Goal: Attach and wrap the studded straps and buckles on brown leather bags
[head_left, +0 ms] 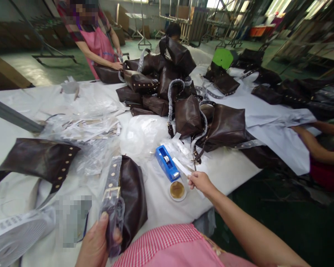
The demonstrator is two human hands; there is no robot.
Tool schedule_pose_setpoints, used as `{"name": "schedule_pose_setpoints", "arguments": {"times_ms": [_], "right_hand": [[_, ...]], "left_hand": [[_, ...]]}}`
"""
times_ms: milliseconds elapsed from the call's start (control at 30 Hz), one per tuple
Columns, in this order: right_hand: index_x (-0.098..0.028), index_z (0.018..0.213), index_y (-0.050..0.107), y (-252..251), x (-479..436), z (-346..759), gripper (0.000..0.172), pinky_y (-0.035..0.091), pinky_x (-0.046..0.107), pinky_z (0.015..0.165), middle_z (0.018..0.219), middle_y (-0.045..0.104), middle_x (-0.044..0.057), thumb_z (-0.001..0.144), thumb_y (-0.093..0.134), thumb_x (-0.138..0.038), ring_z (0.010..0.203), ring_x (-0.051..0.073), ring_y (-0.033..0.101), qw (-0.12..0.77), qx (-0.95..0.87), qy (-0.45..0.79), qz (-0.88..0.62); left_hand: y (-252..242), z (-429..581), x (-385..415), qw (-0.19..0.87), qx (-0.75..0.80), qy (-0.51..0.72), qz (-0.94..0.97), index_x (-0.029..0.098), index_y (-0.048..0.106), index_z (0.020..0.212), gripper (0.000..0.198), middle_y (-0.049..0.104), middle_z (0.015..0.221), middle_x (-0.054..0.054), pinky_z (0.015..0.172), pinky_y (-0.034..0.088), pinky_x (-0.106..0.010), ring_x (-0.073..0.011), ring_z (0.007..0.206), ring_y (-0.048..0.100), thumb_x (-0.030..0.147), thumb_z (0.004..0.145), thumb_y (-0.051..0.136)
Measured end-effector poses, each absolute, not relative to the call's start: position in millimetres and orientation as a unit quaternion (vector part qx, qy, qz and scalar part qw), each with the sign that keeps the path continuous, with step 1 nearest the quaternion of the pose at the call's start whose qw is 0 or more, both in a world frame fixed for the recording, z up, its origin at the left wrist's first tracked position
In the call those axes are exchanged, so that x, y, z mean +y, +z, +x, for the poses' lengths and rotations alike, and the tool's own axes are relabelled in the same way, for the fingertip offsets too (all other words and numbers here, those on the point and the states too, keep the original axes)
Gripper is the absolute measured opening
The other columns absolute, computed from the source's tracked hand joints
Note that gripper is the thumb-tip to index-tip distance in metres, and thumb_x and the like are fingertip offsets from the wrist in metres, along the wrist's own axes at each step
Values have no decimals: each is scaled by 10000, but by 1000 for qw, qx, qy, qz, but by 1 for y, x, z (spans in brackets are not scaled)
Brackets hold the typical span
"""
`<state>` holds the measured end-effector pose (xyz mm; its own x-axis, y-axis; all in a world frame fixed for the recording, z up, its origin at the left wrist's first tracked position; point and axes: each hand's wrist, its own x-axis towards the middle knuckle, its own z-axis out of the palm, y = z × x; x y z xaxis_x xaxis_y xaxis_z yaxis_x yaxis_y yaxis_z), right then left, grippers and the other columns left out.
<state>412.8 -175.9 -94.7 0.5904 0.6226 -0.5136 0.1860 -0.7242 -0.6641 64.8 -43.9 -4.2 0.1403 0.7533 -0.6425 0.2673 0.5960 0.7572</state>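
My left hand [96, 241] is closed round the wrapped strap end of a dark brown leather bag [130, 196], which stands on the white table [233, 167] right in front of me. My right hand [199, 181] is stretched out to the right and pinches a strip of white foam wrap [182, 167], just beside a blue tape dispenser [167, 163]. A small round lid with brown contents [177, 190] lies below the dispenser, close to that hand.
A pile of brown bags [167, 85] fills the table's middle, another bag [39, 157] lies at left beside clear plastic bags [83, 126]. A person in a pink apron [98, 44] works at the far side; another person's arms [317, 144] reach in from the right.
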Motion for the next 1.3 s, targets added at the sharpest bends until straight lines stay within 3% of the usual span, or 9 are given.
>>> {"name": "schedule_pose_setpoints", "arguments": {"times_ms": [67,200,300,467,667,900,1033,1133,1300], "right_hand": [[-175,716,614,-86,-170,389,285,469,251,580,732,718,70,891,521,-379,658,178,670,272,-292,362,-842],[-161,823,684,-93,-157,326,207,472,360,783,928,726,164,895,554,-306,928,293,657,113,-471,294,-824],[-136,851,699,-111,-151,283,164,480,383,747,890,724,189,862,603,-268,863,312,672,44,-522,305,-795],[-139,959,679,-134,-138,252,302,494,383,753,970,705,182,870,604,-418,909,315,673,2,-544,320,-776],[-104,1100,602,-152,-110,253,238,486,343,815,1114,657,190,879,567,-183,997,267,656,-7,-512,330,-793],[-142,830,616,-147,-109,252,110,472,339,829,998,695,155,860,510,-146,980,245,661,108,-481,384,-781],[-173,933,549,-125,-106,252,209,499,250,631,847,714,51,941,354,-248,675,141,682,221,-453,443,-742],[-196,931,535,-98,-99,251,243,415,211,436,670,662,-25,938,365,-369,436,105,565,304,-424,496,-695],[-201,800,553,-71,-91,244,214,320,188,370,478,516,-79,875,497,-393,352,82,438,381,-369,560,-636]], "left_hand": [[-9,58,-43,662,611,179,394,170,557,511,600,549,437,-22,401,385,-242,-138,398,475,702,786,521],[-13,49,-43,675,596,192,389,165,562,542,590,557,435,-20,379,370,-235,-131,374,474,682,820,498],[-12,44,-43,677,591,209,387,165,570,581,558,569,442,-18,369,377,-237,-139,373,493,663,825,510],[-15,32,-42,687,576,227,380,167,567,589,529,569,448,-7,375,404,-238,-138,379,510,631,840,516],[-19,27,-40,693,571,228,376,175,533,563,546,570,437,-8,352,396,-234,-135,357,501,650,833,512],[-19,20,-36,703,555,229,383,165,573,668,508,589,455,-4,361,393,-230,-137,362,511,638,845,511],[-19,15,-31,713,544,223,383,158,577,696,491,592,452,-2,368,392,-221,-135,366,522,622,847,526],[-19,15,-30,719,543,224,371,152,586,732,492,591,448,0,360,385,-213,-133,366,523,621,860,512],[-17,21,-32,722,538,220,374,147,587,735,494,593,444,-6,349,378,-212,-132,361,515,617,867,506]]}}
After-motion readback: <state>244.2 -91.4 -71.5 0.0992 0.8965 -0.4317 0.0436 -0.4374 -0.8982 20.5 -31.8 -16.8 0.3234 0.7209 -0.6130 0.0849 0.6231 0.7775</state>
